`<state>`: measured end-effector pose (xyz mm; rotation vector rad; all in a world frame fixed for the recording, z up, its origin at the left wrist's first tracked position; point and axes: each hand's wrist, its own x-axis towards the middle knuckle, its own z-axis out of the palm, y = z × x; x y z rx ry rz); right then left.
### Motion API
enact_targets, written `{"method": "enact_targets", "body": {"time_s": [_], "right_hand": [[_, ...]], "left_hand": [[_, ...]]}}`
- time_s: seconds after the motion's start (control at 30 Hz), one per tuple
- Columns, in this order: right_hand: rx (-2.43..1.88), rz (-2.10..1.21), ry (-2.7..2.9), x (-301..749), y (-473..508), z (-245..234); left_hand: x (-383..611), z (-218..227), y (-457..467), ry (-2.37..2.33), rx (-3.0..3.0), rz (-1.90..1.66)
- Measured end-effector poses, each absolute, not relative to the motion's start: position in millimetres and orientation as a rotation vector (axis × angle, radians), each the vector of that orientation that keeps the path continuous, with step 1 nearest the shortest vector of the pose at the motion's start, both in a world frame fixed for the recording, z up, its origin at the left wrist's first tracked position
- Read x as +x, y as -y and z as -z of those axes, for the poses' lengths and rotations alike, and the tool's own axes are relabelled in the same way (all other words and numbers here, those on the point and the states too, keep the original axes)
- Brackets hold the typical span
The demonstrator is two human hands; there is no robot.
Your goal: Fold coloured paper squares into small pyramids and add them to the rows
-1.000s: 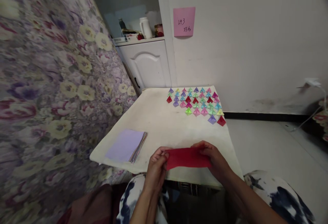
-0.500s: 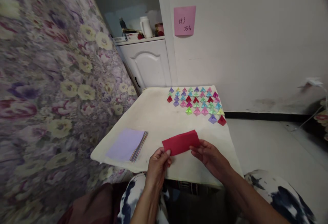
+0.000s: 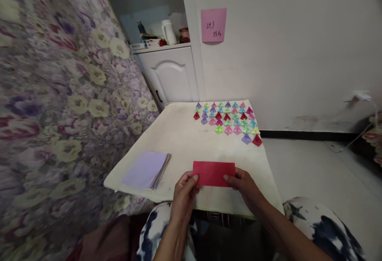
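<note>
A red paper (image 3: 213,172), folded to a flat rectangle, lies near the front edge of the cream table (image 3: 185,141). My left hand (image 3: 184,195) pinches its lower left corner with thumb and fingers. My right hand (image 3: 243,184) holds its lower right edge, fingers closed on the paper. A stack of coloured paper sheets (image 3: 147,169), lilac on top, lies to the left of my hands. Several small folded paper shapes (image 3: 229,121) in many colours sit in rows at the table's far right corner.
A floral fabric (image 3: 59,94) rises along the left. A white cabinet (image 3: 170,74) with a white jug (image 3: 167,32) stands behind the table. A pink note (image 3: 213,24) is stuck on the wall. A white cable (image 3: 358,133) trails over the floor at right.
The red paper was held up near my body, then moved forward tilted. Now it rests level and flat on the table, both hands still at its lower corners.
</note>
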<state>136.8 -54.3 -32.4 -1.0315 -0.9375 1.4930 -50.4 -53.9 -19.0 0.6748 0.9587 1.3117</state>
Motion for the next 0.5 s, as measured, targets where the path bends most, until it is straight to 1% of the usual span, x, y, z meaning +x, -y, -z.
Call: {"method": "enact_targets", "body": {"time_s": [0.13, 0.27, 0.33, 0.5], "right_hand": [[-1.007, -1.455, 0.873, 129, 57, 37], [-1.006, -1.465, 0.825, 122, 59, 38], [-1.029, -1.482, 0.821, 119, 60, 37], [-1.04, -1.47, 0.876, 113, 61, 33]], "left_hand": [[-40, 17, 55, -0.79, 0.467, -1.354], [-23, 16, 60, -0.698, 0.476, -1.316], [-14, 16, 62, -0.721, 0.5, -1.308], [-5, 24, 65, -0.901, 0.521, -1.435]]}}
